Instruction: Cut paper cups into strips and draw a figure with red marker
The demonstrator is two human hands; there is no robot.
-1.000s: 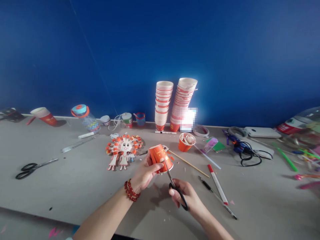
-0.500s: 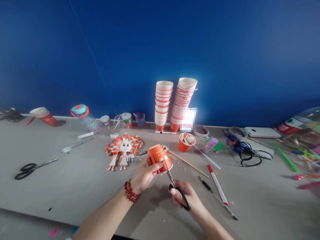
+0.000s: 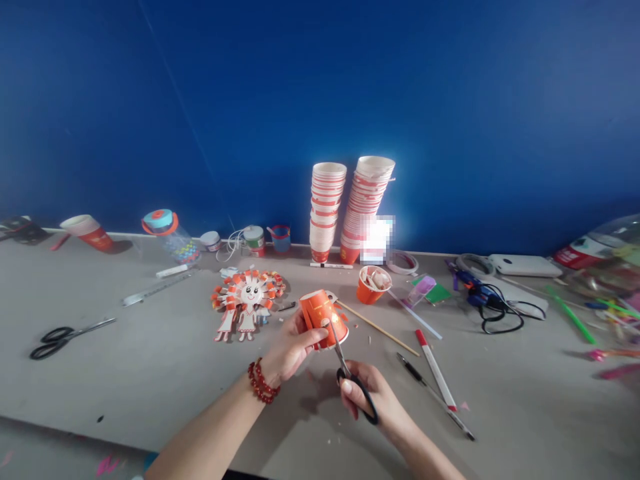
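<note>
My left hand (image 3: 295, 345), with red beads at the wrist, is closed around an orange paper cup (image 3: 320, 313) tilted above the table. Its thumb presses on the cup's side. In my right hand (image 3: 367, 390) is a pair of black-handled scissors (image 3: 345, 367), fingers in the loops. The blades reach up to the cup's side near its lower rim; whether they are parted is hard to see. Left of the cup lie paper-cup dolls (image 3: 250, 300) with orange curled fringes and a drawn face.
Two tall stacks of paper cups (image 3: 327, 210) stand by the blue wall. An orange cup of scraps (image 3: 374, 287) is behind my hands. A wooden stick (image 3: 377, 327), a red-capped marker (image 3: 435, 367) and a pen (image 3: 435, 393) lie rightward. Spare scissors (image 3: 70, 337) lie far left.
The cup and my left hand have shifted slightly to the right. The scissors have stayed nearly in place, their blades still against the cup.
</note>
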